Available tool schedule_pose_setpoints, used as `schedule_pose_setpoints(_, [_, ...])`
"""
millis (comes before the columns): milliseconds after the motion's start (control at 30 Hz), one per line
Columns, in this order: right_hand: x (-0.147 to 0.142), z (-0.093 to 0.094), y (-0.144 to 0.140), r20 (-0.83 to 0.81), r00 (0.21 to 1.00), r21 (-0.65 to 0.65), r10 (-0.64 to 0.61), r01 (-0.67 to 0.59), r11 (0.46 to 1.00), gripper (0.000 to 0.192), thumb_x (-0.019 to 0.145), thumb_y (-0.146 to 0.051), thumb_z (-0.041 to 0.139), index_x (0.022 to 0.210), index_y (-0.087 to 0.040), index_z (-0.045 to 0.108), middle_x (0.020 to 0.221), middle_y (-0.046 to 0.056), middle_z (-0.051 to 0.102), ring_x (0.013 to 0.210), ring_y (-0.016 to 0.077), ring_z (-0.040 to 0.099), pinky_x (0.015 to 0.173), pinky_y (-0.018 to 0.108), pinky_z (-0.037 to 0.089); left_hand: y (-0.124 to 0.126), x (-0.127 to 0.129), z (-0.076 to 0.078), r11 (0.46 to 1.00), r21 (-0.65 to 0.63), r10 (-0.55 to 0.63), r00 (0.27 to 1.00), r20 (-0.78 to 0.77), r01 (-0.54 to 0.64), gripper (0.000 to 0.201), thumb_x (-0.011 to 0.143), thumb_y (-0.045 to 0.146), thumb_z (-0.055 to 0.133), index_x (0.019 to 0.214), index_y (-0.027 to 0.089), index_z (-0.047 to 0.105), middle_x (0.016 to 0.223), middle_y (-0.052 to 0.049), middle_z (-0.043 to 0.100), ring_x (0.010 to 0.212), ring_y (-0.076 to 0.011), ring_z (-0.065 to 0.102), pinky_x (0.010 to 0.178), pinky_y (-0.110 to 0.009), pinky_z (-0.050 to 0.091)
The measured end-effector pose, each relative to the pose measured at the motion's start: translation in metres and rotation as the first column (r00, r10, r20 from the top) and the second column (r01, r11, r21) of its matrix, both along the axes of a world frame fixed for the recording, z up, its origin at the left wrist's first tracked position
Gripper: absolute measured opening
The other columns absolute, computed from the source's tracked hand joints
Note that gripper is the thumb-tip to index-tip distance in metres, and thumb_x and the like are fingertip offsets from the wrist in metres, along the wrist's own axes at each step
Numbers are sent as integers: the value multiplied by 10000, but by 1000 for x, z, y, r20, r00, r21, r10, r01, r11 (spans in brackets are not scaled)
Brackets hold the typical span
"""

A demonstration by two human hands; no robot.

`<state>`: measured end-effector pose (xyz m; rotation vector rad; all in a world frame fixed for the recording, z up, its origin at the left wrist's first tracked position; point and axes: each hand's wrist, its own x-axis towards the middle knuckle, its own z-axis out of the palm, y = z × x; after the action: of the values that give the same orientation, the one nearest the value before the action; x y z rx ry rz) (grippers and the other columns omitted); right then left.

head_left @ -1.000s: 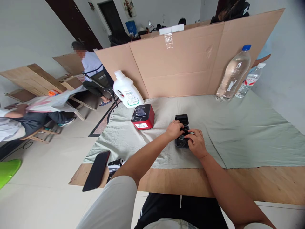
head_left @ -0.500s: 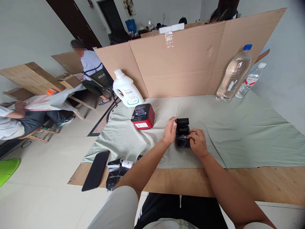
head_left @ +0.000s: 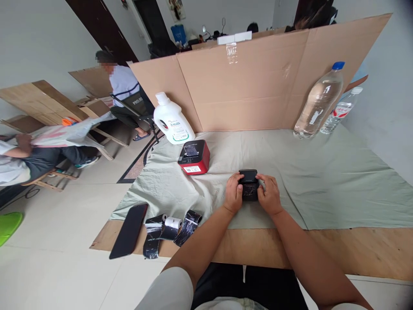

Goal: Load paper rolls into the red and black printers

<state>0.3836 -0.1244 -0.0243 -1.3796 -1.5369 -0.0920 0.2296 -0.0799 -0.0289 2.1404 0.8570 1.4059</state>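
Note:
A small black receipt printer (head_left: 249, 192) with a hinged lid (head_left: 248, 175) sits on the green cloth in front of me. My left hand (head_left: 233, 192) grips its left side, fingers at the lid's corner and thumb along the edge. On the opposite side my right hand (head_left: 269, 195) holds the printer, fingertips at the lid's right corner. The lid is tipped down over the body; whether it is latched I cannot tell. Dark, marbled paper shows at the front part. Several paper rolls (head_left: 173, 222) with black, marbled strips lie left of my left forearm.
A red and black printer (head_left: 194, 157) stands left of my hands, a white detergent jug (head_left: 174, 119) behind it. A dark phone (head_left: 129, 230) lies at the front left edge. Two water bottles (head_left: 318, 103) stand right, before a cardboard screen (head_left: 245, 86). Other people sit at left.
The printer's lid has come down from upright over the body. My right fingers have moved from inside the printer to its lid corner. My left arm has shifted, uncovering the paper rolls.

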Motion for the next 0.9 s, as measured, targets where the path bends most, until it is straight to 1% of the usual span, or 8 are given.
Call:
schedule_pose_setpoints(67, [0, 0, 0, -8, 1000, -8, 11, -11, 1000, 446, 763, -31, 410, 1144, -206, 562, 982, 54, 678, 999, 229, 558, 907, 429, 496, 0, -1, 1, 1000, 12, 11, 1000, -16, -11, 459, 995, 424, 205, 1209, 168, 520, 1204, -144, 591, 1230, -235, 493, 1040, -465, 385])
schedule_pose_setpoints(200, [0, -2, 1, -15, 1000, -10, -9, 9, 1000, 381, 750, -24, 408, 1025, -188, 615, 944, 68, 691, 955, 223, 575, 878, 403, 503, -1, -1, 1, 998, 20, 64, 996, -58, -63, 462, 997, 414, 196, 1184, 169, 540, 1154, -131, 630, 1201, -232, 526, 1013, -455, 384])
schedule_pose_setpoints(433, [-4, 0, 1, 9, 994, -141, -113, 113, 983, 325, 718, -52, 427, 900, -187, 660, 895, 69, 715, 913, 231, 616, 868, 403, 464, -5, 0, 4, 995, -30, 95, 990, -107, -99, 530, 987, 468, 158, 1158, 175, 566, 1151, -140, 641, 1195, -241, 544, 996, -456, 392])
schedule_pose_setpoints(600, [-4, 1, -1, 39, 991, -160, -131, 135, 978, 321, 727, -66, 424, 906, -189, 661, 891, 69, 714, 913, 229, 617, 860, 399, 450, -4, 0, 0, 994, -58, 86, 995, -40, -89, 552, 982, 503, 160, 1131, 175, 579, 1150, -136, 640, 1186, -230, 549, 1014, -444, 395])
schedule_pose_setpoints(667, [-5, -1, -3, 27, 994, -141, -110, 113, 983, 332, 740, -72, 416, 954, -185, 643, 923, 77, 703, 936, 232, 604, 878, 409, 454, 0, 0, -5, 987, -125, 114, 991, 73, -104, 557, 976, 530, 164, 1113, 173, 570, 1126, -136, 639, 1140, -219, 572, 998, -428, 417])
schedule_pose_setpoints(767, [-13, -4, -6, 1, 997, -108, -82, 81, 991, 395, 764, -127, 431, 1135, -165, 563, 1060, 119, 645, 1032, 254, 556, 925, 449, 453, 11, -1, -15, 929, -328, 268, 924, 271, -174, 566, 959, 577, 168, 1090, 162, 531, 1069, -146, 626, 1007, -204, 621, 876, -389, 491])
schedule_pose_setpoints(833, [-22, -6, -7, 15, 997, -132, -78, 80, 988, 513, 762, -209, 489, 1272, -148, 464, 1201, 163, 569, 1125, 289, 508, 950, 497, 436, 19, -1, -21, 871, -460, 353, 873, 336, -175, 570, 954, 588, 155, 1052, 159, 518, 1015, -146, 625, 905, -193, 645, 782, -366, 516])
schedule_pose_setpoints(900, [-32, -9, -7, 59, 993, -214, -107, 117, 970, 684, 736, -329, 585, 1358, -139, 375, 1316, 210, 482, 1188, 344, 461, 945, 550, 418, 24, -1, -23, 842, -522, 363, 862, 355, -139, 568, 953, 591, 151, 1008, 164, 522, 955, -135, 634, 824, -184, 653, 735, -356, 522])
